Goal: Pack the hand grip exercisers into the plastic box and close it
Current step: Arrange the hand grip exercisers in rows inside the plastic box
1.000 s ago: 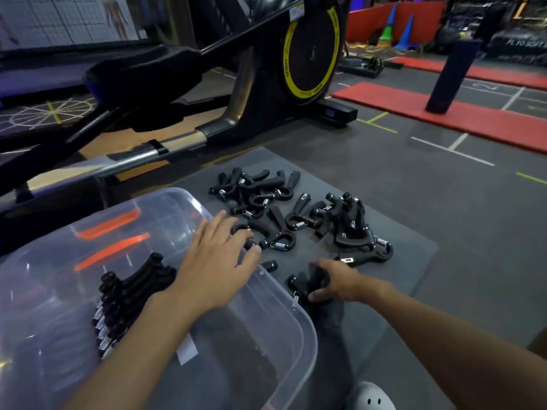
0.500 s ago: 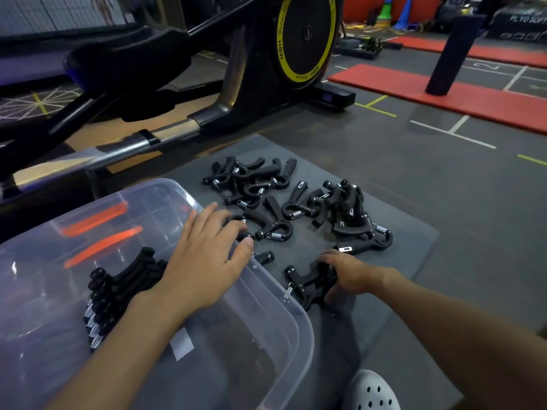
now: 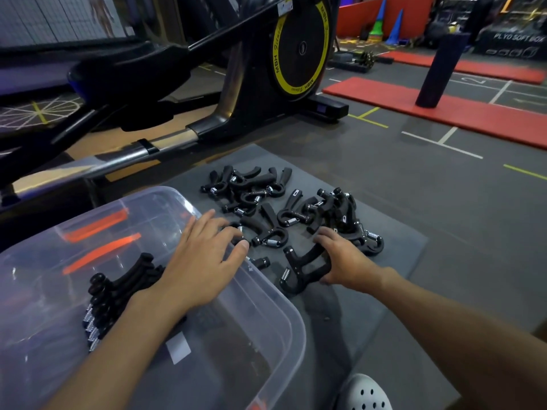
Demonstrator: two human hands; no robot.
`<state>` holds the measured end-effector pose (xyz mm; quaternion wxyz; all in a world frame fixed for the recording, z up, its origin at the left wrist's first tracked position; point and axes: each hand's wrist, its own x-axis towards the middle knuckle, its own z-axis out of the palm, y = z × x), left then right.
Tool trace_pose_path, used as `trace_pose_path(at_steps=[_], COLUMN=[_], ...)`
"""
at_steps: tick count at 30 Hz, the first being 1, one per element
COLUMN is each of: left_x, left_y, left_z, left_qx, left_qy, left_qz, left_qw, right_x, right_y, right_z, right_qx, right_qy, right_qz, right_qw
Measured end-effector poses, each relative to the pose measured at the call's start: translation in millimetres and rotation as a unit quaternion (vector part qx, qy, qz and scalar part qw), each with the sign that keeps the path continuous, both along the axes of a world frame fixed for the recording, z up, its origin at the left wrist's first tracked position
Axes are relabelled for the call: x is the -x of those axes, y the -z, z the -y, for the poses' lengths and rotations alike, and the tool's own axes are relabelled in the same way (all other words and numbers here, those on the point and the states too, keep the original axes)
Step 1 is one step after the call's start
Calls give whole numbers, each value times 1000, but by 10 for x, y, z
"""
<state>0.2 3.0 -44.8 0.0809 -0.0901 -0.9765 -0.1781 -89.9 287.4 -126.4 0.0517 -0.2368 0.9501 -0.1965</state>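
Note:
A clear plastic box (image 3: 275, 303) sits at lower left with a row of black hand grip exercisers (image 3: 118, 294) lined up inside. Several more black exercisers (image 3: 284, 208) lie scattered on a grey mat (image 3: 399, 250). My left hand (image 3: 204, 258) rests flat over the box's far rim, fingers spread, with one exercisers' handle (image 3: 262, 262) poking out below it. My right hand (image 3: 343, 258) is closed on one exerciser (image 3: 299, 267) on the mat just right of the box.
A black and yellow elliptical machine (image 3: 296, 51) stands behind the mat, its rail (image 3: 118, 155) running left. Red mats (image 3: 444, 105) and a dark upright roller (image 3: 438, 63) are at the right. A white perforated shoe (image 3: 367, 392) shows at the bottom.
My right hand has closed round the exerciser and tipped it up off the mat, drawing it slightly toward the box. My left hand stays on the box rim.

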Motion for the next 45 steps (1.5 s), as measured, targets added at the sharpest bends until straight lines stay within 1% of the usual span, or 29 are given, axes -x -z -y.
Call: trace_pose_path(at_steps=[4,7,10,13,16,18,22,26,30,31,32,34,37,42,45], left_x=[1,16,28,8,-57,-126,-300,-508,-750,-814,-864,-960,-1077,-1209,-1260], left_y=[-85,-210,-394,-608,-795,-890,-946,-905,-830,-801,-768,-686,-559,-419,-329], left_z=[34,31,41,85,166,250,491,763,1036,1102,1155,1255,1380,1497,1526], left_qx=[-58,-115,-166,-215,-273,-299,-321,-343,-337,-329,-323,-306,-304,-317,-275], left_qy=[3,-9,-20,-34,-47,-59,-76,-99,-135,-139,-140,-148,-161,-169,-188], left_qz=[10,-8,-38,-66,-93,-95,-85,-73,-74,-75,-76,-78,-81,-63,-54], left_qw=[998,993,985,974,956,948,940,931,929,931,933,937,935,931,941], right_x=[-14,15,-5,-112,-214,-290,-468,-580,-663,-675,-682,-725,-807,-859,-899], right_y=[-274,-549,-898,-1261,-1463,-1538,-1645,-1632,-1599,-1590,-1581,-1584,-1559,-1419,-1332], right_z=[39,169,369,589,791,919,1197,1480,1782,1863,1931,2060,2239,2411,2450], right_qx=[61,85,136,175,171,167,165,143,83,83,103,161,190,233,236], right_qy=[6,-1,-31,-79,-107,-127,-165,-204,-226,-225,-218,-191,-170,-132,-117], right_qz=[-69,-131,-188,-228,-248,-256,-259,-263,-252,-243,-223,-149,-41,54,87], right_qw=[996,988,972,955,948,944,937,932,937,940,945,957,966,962,961])
